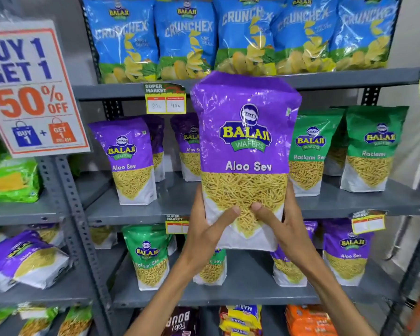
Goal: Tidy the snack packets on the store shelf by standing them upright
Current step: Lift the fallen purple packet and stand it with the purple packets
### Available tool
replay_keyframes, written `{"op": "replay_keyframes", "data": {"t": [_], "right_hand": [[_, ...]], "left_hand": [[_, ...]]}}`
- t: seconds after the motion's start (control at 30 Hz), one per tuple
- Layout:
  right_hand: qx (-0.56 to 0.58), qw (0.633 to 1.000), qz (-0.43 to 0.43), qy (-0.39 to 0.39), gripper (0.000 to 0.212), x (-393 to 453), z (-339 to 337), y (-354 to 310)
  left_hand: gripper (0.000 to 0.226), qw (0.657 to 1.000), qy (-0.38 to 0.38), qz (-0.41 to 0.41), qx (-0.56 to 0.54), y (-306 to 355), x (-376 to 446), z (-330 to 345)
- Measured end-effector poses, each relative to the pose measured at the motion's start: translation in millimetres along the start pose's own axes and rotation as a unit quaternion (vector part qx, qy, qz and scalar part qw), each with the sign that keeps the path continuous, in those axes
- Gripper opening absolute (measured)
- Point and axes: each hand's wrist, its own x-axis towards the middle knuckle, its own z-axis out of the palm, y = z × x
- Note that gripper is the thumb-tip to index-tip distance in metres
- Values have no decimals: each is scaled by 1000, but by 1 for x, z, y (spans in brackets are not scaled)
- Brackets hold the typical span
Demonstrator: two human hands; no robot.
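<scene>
A: What do the hands hold?

B: Both hold one purple Aloo Sev packet [246,151], upright, in front of the middle shelf [175,209] and raised off it. The left hand [204,229] grips its lower left edge and the right hand [283,226] its lower right edge. Both thumbs press on the front, near the bottom, almost touching each other.

A: Where are the other packets?

B: On the middle shelf another purple Aloo Sev packet [131,161] stands upright at the left, with more purple ones behind it. Two green Ratlami Sev packets [371,149] stand upright at the right. Above, a row of blue Crunchex bags [187,40] stands upright. Below, a green packet [150,255] and a purple packet [347,251] stand on the lower shelf.

A: Is anything lying down?

B: Yes. At the far left, on the neighbouring rack, some purple packets [27,260] lie tilted on their backs. Above them hangs a "Buy 1 Get 1" sign [32,86].
</scene>
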Motion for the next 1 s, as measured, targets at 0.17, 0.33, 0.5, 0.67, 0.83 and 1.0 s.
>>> {"op": "replay_keyframes", "data": {"t": [0.17,0.33,0.5,0.67,0.83,1.0], "right_hand": [[31,997,75,-15,62,40,-10,61],[30,992,119,1,64,104,7,132],[44,991,130,-9,69,160,39,175],[37,989,138,-27,71,191,75,203],[11,991,123,-57,61,192,97,223],[-27,982,158,-98,71,178,88,234]], "left_hand": [[72,994,-71,-59,52,-48,44,-22],[74,988,-70,-104,88,-105,111,-46],[71,983,-34,-142,112,-143,159,-79],[71,981,-4,-151,122,-154,179,-114],[74,981,5,-151,121,-166,180,-143],[107,974,-39,-162,153,-178,176,-166]]}}
